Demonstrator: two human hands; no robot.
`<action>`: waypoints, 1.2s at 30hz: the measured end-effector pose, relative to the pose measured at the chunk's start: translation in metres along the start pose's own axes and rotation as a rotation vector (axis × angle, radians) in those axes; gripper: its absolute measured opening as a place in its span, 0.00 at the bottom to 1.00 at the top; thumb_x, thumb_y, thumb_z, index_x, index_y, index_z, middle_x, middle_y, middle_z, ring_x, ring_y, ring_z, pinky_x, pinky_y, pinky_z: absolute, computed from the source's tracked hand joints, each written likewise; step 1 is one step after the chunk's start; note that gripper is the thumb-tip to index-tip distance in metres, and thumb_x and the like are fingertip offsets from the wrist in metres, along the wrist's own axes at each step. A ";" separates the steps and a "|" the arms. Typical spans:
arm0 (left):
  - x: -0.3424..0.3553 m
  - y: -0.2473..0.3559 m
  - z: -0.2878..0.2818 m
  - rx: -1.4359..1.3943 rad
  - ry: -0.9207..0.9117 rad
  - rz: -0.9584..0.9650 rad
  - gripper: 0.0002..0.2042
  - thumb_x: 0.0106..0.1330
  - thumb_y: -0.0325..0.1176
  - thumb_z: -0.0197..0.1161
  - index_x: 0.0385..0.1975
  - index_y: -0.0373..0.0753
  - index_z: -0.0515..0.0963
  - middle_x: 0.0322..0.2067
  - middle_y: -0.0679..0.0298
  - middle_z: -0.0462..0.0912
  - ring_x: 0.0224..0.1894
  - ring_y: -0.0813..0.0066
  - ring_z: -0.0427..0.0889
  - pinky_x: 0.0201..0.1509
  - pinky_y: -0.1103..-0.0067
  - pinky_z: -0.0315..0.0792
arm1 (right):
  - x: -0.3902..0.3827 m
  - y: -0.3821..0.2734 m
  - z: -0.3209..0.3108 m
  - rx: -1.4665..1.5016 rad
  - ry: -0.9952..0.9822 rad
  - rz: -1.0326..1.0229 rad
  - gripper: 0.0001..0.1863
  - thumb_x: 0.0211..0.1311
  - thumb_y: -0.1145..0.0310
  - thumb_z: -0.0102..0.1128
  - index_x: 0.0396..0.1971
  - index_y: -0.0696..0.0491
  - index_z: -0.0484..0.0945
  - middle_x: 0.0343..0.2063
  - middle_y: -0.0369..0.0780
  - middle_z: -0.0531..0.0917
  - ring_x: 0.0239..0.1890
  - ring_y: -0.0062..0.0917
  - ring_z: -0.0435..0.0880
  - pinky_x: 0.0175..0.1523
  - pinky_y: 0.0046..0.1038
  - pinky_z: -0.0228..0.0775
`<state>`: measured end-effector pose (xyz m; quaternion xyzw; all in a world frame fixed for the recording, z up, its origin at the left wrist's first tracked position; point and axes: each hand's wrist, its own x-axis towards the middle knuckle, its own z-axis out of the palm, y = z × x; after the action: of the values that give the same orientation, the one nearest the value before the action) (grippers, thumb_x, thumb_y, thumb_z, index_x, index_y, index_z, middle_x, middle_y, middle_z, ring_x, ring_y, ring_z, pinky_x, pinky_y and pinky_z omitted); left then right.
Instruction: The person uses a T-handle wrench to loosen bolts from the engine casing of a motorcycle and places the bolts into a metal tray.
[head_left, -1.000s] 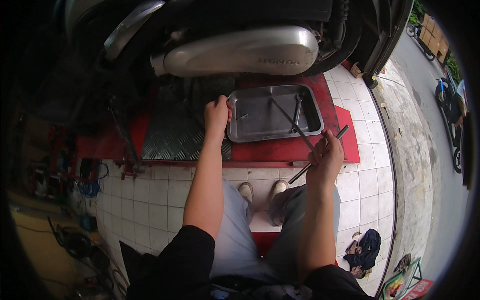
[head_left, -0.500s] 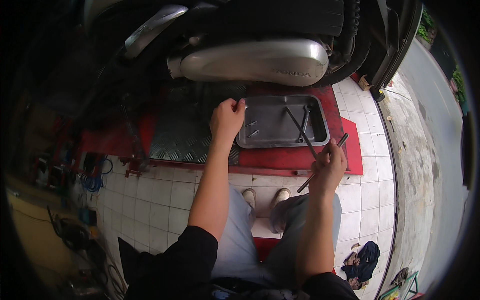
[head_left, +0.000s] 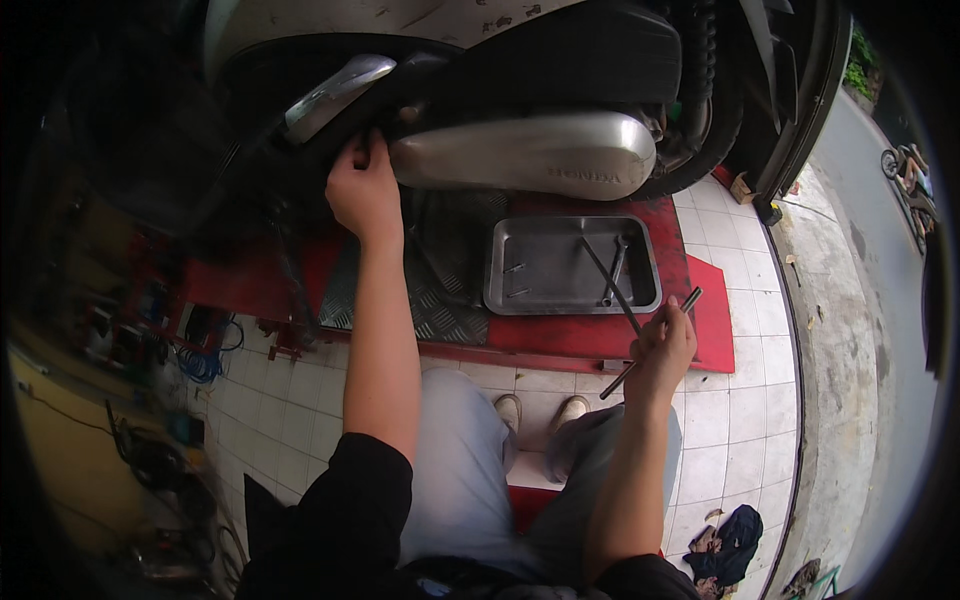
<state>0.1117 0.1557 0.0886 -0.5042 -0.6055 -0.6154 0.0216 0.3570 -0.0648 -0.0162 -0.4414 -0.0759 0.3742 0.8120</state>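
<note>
My left hand [head_left: 364, 192] is up against the left end of the scooter's silver side cover [head_left: 530, 155]. Its fingers are pinched together there; whatever they may hold is hidden. Gripped in my right hand [head_left: 662, 345] is a dark T-handle wrench [head_left: 610, 278]: the crossbar passes through the fist, and the long shaft slants up and left over a metal tray [head_left: 488, 290]. Inside this tray lie a wrench [head_left: 616, 270] on the right and a couple of small bolts [head_left: 517, 292] on the left.
The tray stands on a red lift platform [head_left: 707, 310] with a diamond-plate panel [head_left: 450, 318]. Dark cloths [head_left: 728, 548] lie on the white tiles at lower right. Blue hose [head_left: 208, 360] is coiled at left. A motorcycle [head_left: 908, 190] is on the road outside.
My left hand has left the tray's rim and moved up and left to the scooter. My right hand keeps its hold on the T-handle wrench. A motorcycle has appeared on the road.
</note>
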 end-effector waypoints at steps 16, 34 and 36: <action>0.008 0.021 0.009 0.211 0.015 0.061 0.15 0.59 0.46 0.66 0.38 0.42 0.86 0.37 0.55 0.87 0.42 0.50 0.85 0.45 0.60 0.76 | 0.002 -0.001 -0.007 0.043 -0.021 0.025 0.15 0.67 0.62 0.58 0.21 0.46 0.69 0.12 0.23 0.60 0.12 0.07 0.53 0.15 0.18 0.40; 0.014 0.016 0.009 0.383 -0.056 0.086 0.17 0.60 0.49 0.63 0.40 0.44 0.85 0.38 0.54 0.86 0.44 0.49 0.84 0.46 0.58 0.76 | 0.002 -0.005 -0.007 0.055 -0.027 0.030 0.14 0.68 0.62 0.58 0.21 0.46 0.69 0.13 0.23 0.61 0.12 0.08 0.53 0.16 0.18 0.41; 0.012 0.019 0.007 0.397 -0.089 0.064 0.17 0.60 0.48 0.62 0.40 0.43 0.85 0.37 0.53 0.86 0.44 0.49 0.84 0.46 0.58 0.76 | 0.003 -0.005 -0.009 0.054 -0.025 0.031 0.14 0.67 0.62 0.58 0.21 0.46 0.69 0.13 0.23 0.61 0.12 0.07 0.53 0.16 0.18 0.41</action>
<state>0.1225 0.1632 0.1084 -0.5356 -0.6989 -0.4602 0.1135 0.3662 -0.0699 -0.0181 -0.4158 -0.0689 0.3941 0.8167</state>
